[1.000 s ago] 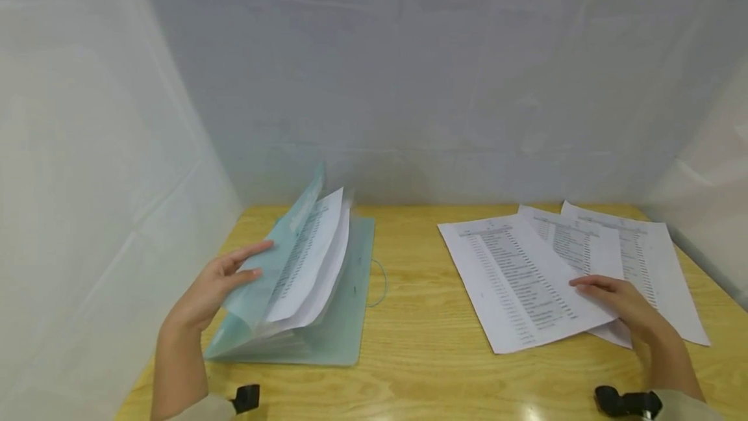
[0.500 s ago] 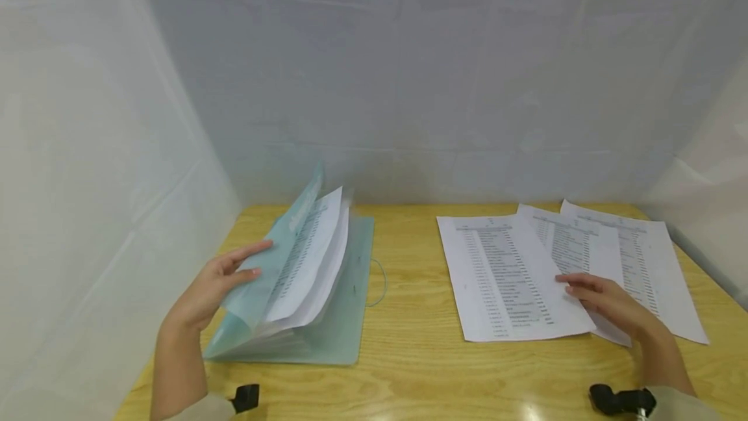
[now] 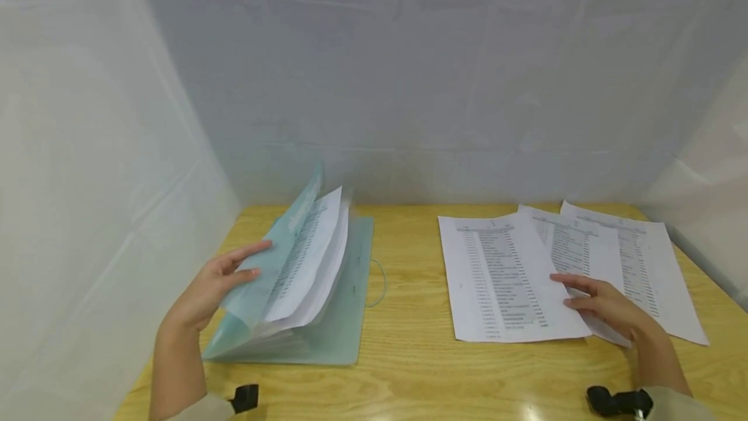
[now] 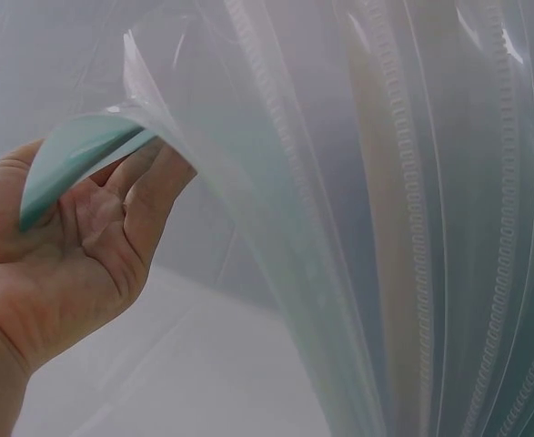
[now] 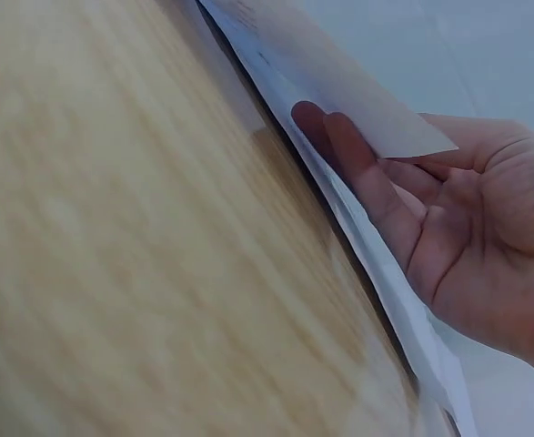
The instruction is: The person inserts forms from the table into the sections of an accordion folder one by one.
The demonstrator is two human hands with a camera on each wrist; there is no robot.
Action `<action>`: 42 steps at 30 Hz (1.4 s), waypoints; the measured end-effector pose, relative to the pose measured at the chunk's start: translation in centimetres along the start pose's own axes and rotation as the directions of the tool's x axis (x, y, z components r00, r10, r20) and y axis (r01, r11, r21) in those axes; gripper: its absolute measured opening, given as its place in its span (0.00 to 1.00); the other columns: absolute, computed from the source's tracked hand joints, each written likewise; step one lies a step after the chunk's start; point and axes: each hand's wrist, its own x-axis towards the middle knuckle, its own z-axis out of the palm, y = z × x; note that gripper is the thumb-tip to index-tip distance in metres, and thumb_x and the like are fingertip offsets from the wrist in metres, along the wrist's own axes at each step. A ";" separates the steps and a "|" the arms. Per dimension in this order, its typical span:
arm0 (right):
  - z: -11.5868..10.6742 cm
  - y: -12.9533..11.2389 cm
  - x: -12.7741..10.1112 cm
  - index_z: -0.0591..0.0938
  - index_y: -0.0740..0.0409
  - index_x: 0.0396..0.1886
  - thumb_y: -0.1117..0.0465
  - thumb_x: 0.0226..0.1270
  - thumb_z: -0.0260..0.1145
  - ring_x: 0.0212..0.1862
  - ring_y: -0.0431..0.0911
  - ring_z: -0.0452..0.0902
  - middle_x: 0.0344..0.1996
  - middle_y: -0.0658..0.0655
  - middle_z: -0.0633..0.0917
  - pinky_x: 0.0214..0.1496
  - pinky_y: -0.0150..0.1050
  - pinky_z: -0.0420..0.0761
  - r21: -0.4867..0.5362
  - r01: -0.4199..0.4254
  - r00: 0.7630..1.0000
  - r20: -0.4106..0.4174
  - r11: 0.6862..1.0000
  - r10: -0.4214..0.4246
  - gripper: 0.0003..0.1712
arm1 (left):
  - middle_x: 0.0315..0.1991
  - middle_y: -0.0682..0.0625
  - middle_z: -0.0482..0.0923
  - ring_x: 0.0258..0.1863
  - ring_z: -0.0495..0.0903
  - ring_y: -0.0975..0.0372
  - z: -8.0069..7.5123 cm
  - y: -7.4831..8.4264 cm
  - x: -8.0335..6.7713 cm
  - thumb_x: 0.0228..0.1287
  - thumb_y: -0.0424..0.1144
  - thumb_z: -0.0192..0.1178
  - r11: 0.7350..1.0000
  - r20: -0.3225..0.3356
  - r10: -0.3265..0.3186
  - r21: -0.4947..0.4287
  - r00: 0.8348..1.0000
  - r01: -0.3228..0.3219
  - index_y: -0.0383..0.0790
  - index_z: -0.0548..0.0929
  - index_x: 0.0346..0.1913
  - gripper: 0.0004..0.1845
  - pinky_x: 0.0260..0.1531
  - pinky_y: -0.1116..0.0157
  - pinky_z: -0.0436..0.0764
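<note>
At the left of the head view, my left hand (image 3: pixel 201 291) grips the raised pale green cover of a clear display book (image 3: pixel 358 304). The left wrist view shows the cover (image 4: pixel 85 150) bending into the palm, beside a fan of plastic pockets (image 4: pixel 403 228). Printed sheets (image 3: pixel 321 232) stand inside the pockets. On the right, my right hand (image 3: pixel 613 307) holds a printed sheet of paper (image 3: pixel 479 304) by its right side. Up close in the right wrist view, fingers (image 5: pixel 353 159) lie under the sheet's lifted corner (image 5: pixel 394 127), with another sheet below.
Two more printed sheets lie fanned out to the right, a middle sheet (image 3: pixel 608 252) and an outer sheet (image 3: pixel 672 278). An elastic loop (image 3: pixel 384 284) sticks out from the book's right edge. White sheeting (image 3: pixel 409 83) surrounds the wooden table (image 3: pixel 409 375).
The right hand has shifted a little left along the sheet, which has turned straighter and slid slightly. My left hand and the display book have stayed almost still.
</note>
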 end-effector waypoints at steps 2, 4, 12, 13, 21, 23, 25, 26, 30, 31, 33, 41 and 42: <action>0.0 0.0 -0.1 0.63 0.64 0.66 0.59 0.61 0.64 0.49 0.34 0.70 0.69 0.69 0.46 0.46 0.37 0.75 0.005 0.011 1.000 -0.001 1.000 -0.011 0.35 | 0.68 0.41 0.55 0.68 0.42 0.49 0.0 0.0 0.0 0.66 0.38 0.54 1.000 0.001 0.005 0.003 1.000 -0.005 0.34 0.65 0.65 0.26 0.58 0.40 0.46; -0.1 -0.1 -0.2 0.63 0.64 0.66 0.60 0.62 0.64 0.48 0.33 0.70 0.68 0.69 0.47 0.46 0.36 0.75 0.019 0.016 1.000 -0.010 1.000 -0.016 0.35 | 0.68 0.42 0.55 0.68 0.42 0.49 0.0 0.1 0.0 0.66 0.38 0.54 1.000 0.001 0.009 0.006 1.000 -0.009 0.34 0.65 0.65 0.26 0.58 0.40 0.46; 0.1 -1.1 -0.4 0.65 0.63 0.66 0.62 0.62 0.63 0.48 0.40 0.74 0.64 0.58 0.58 0.45 0.40 0.76 0.081 0.033 0.999 -0.019 0.996 -0.032 0.33 | 0.68 0.41 0.54 0.68 0.41 0.49 0.0 0.3 0.0 0.67 0.37 0.54 1.000 0.004 0.003 0.004 1.000 -0.003 0.33 0.65 0.65 0.26 0.58 0.40 0.45; 0.1 -1.3 -0.4 0.65 0.63 0.66 0.63 0.62 0.63 0.48 0.41 0.74 0.63 0.56 0.60 0.45 0.40 0.76 0.082 0.038 0.999 -0.018 0.996 -0.036 0.32 | 0.68 0.41 0.54 0.68 0.41 0.49 0.0 0.3 0.0 0.67 0.37 0.54 1.000 0.005 0.004 0.003 1.000 -0.004 0.33 0.65 0.65 0.26 0.58 0.40 0.45; 0.5 -2.7 -0.3 0.66 0.62 0.66 0.64 0.62 0.62 0.47 0.44 0.75 0.52 0.44 0.71 0.44 0.42 0.77 0.102 0.067 0.998 -0.001 0.993 -0.067 0.32 | 0.68 0.41 0.54 0.67 0.43 0.50 0.0 0.5 -0.2 0.67 0.38 0.54 1.000 -0.002 -0.010 0.014 1.000 0.010 0.34 0.65 0.65 0.26 0.58 0.43 0.49; 0.6 -3.0 -0.2 0.66 0.62 0.65 0.64 0.62 0.63 0.47 0.44 0.75 0.52 0.44 0.72 0.45 0.41 0.77 0.100 0.068 0.998 -0.004 0.993 -0.068 0.31 | 0.68 0.41 0.54 0.67 0.44 0.50 0.0 0.5 -0.2 0.67 0.38 0.54 1.000 -0.004 -0.011 0.019 1.000 0.011 0.34 0.65 0.65 0.26 0.58 0.44 0.50; 0.8 -3.2 -0.1 0.66 0.62 0.65 0.64 0.62 0.63 0.47 0.44 0.75 0.52 0.44 0.72 0.45 0.41 0.77 0.102 0.067 0.998 -0.007 0.993 -0.066 0.31 | 0.68 0.41 0.54 0.67 0.43 0.50 0.0 0.5 -0.2 0.67 0.38 0.54 1.000 -0.004 -0.008 0.017 1.000 0.008 0.34 0.65 0.65 0.26 0.58 0.43 0.49; 0.9 -3.4 -0.1 0.66 0.62 0.65 0.64 0.62 0.63 0.47 0.43 0.75 0.52 0.44 0.72 0.45 0.40 0.76 0.103 0.068 0.998 -0.008 0.992 -0.067 0.31 | 0.68 0.41 0.54 0.67 0.43 0.50 0.1 0.5 -0.2 0.67 0.38 0.54 1.000 -0.004 -0.006 0.015 1.000 0.006 0.34 0.65 0.65 0.26 0.58 0.43 0.49; 1.5 -4.0 0.2 0.66 0.62 0.66 0.64 0.62 0.63 0.48 0.43 0.75 0.53 0.44 0.71 0.46 0.40 0.76 0.115 0.067 0.998 -0.005 0.991 -0.067 0.32 | 0.68 0.41 0.54 0.68 0.42 0.50 0.0 0.3 -0.2 0.67 0.37 0.54 1.000 -0.001 0.001 0.003 1.000 -0.001 0.34 0.65 0.65 0.26 0.58 0.41 0.46; 1.6 -4.1 0.3 0.66 0.62 0.66 0.64 0.62 0.63 0.48 0.43 0.75 0.53 0.44 0.71 0.46 0.40 0.76 0.118 0.068 0.998 -0.002 0.991 -0.068 0.32 | 0.68 0.41 0.54 0.68 0.42 0.50 0.0 0.3 -0.1 0.67 0.37 0.54 1.000 0.000 0.001 0.003 1.000 -0.001 0.34 0.65 0.65 0.26 0.58 0.41 0.46; 2.0 -4.5 0.5 0.66 0.62 0.66 0.64 0.62 0.63 0.48 0.44 0.75 0.53 0.46 0.72 0.46 0.41 0.76 0.124 0.065 0.998 -0.002 0.990 -0.065 0.32 | 0.68 0.41 0.54 0.68 0.42 0.50 0.0 0.2 -0.1 0.67 0.37 0.54 1.000 0.000 0.002 0.003 1.000 -0.002 0.34 0.65 0.65 0.26 0.58 0.41 0.46; 3.1 -5.7 0.8 0.64 0.66 0.66 0.64 0.62 0.63 0.47 0.44 0.75 0.56 0.56 0.71 0.46 0.40 0.76 0.112 0.079 0.997 -0.034 0.991 -0.076 0.33 | 0.68 0.40 0.54 0.68 0.42 0.49 0.0 0.5 -0.2 0.67 0.37 0.54 1.000 -0.001 0.010 0.006 1.000 -0.010 0.33 0.65 0.65 0.26 0.57 0.39 0.45; 3.2 -5.9 0.9 0.63 0.66 0.66 0.64 0.62 0.63 0.48 0.43 0.75 0.56 0.56 0.71 0.46 0.39 0.76 0.113 0.082 0.996 -0.032 0.990 -0.079 0.34 | 0.68 0.40 0.54 0.68 0.41 0.49 0.0 0.5 -0.2 0.67 0.37 0.54 1.000 -0.001 0.010 0.006 1.000 -0.010 0.33 0.65 0.65 0.26 0.57 0.39 0.44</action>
